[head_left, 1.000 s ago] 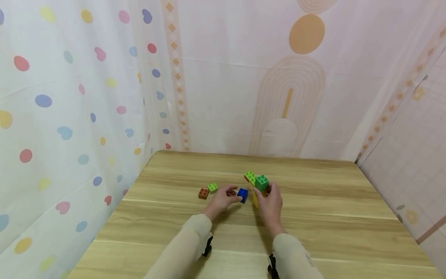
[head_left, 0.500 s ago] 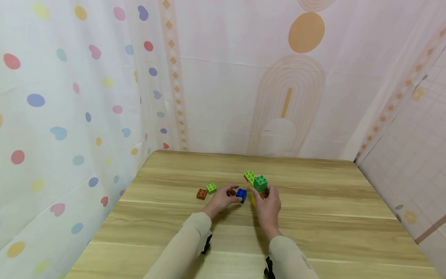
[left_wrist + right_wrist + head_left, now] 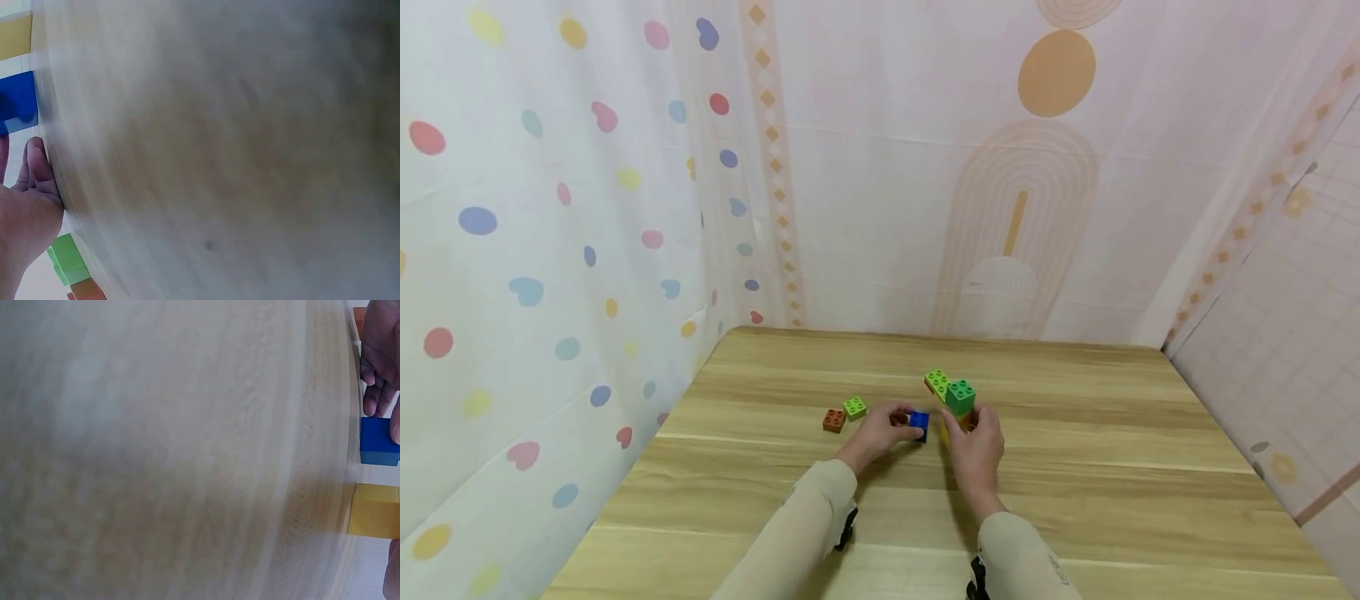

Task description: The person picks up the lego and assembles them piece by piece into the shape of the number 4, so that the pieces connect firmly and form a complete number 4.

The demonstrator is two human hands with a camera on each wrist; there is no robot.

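Observation:
In the head view my left hand point(image 3: 880, 435) pinches a blue toy building brick point(image 3: 919, 423), thumb on its near side and fingers behind. The right wrist view shows that brick low by the table, its lower part a paler blue. My right hand point(image 3: 977, 446) grips a brick stack just to the right, partly hiding it. A green brick point(image 3: 960, 396) tops this stack, and a yellow brick point(image 3: 374, 512) forms its base. A long lime brick point(image 3: 937, 382) reaches out at the stack's far left side. A small gap separates the blue brick from the stack.
Left of my left hand, a small lime brick point(image 3: 854, 407) and a reddish-brown brick point(image 3: 833, 420) lie side by side on the wooden table point(image 3: 1105, 467). Patterned curtains point(image 3: 880, 208) hang behind the table and along its sides.
The blue brick has turned slightly in my left fingers, its face now squarer to the head camera. My right hand stays on the stack. The head view has shifted a little.

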